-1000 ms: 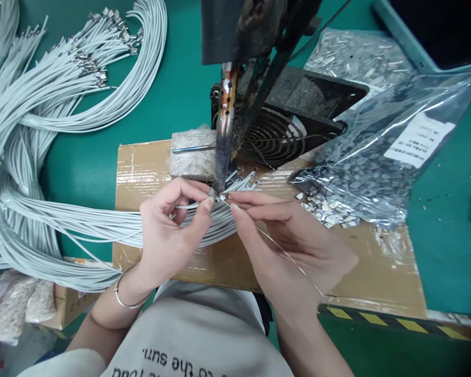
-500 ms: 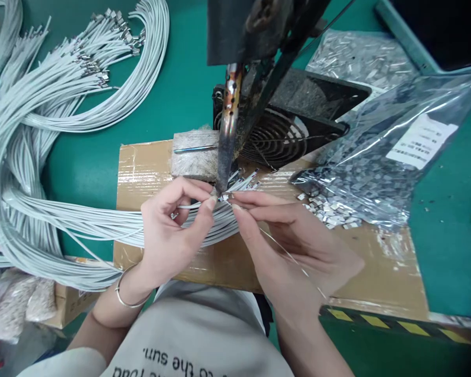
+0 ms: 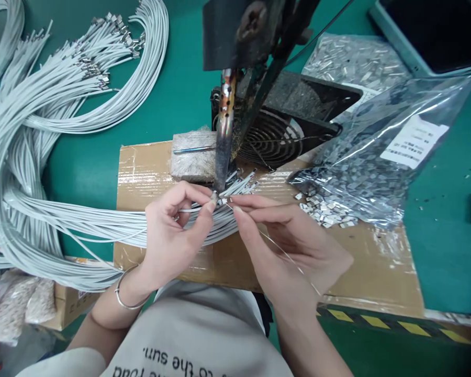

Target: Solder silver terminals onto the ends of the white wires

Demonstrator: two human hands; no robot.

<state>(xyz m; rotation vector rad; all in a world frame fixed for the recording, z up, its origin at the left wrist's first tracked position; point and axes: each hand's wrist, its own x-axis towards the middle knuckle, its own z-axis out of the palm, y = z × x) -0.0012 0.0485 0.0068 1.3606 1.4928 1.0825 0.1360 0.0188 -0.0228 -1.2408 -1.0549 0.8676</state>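
The left hand's thumb and forefinger tips are closed on the end of one thin white insulated wire, right under the tip of the upright, heat-stained metal soldering iron. From the iron's right, the right hand's fingertips pinch what looks like a small silver metal terminal against that end. A fine silvery strand trails back over the palm.

One joint seems in hand. Far left of the iron, a looped bundle of white wires already carries terminals and looks finished. The fanned white bundle under the hands seems to be waiting; its ends are too small to judge.

Counted: one iron, one black grilled fan behind it and two clear plastic bags to its right. The wires and the loose silver terminals are too many to count.
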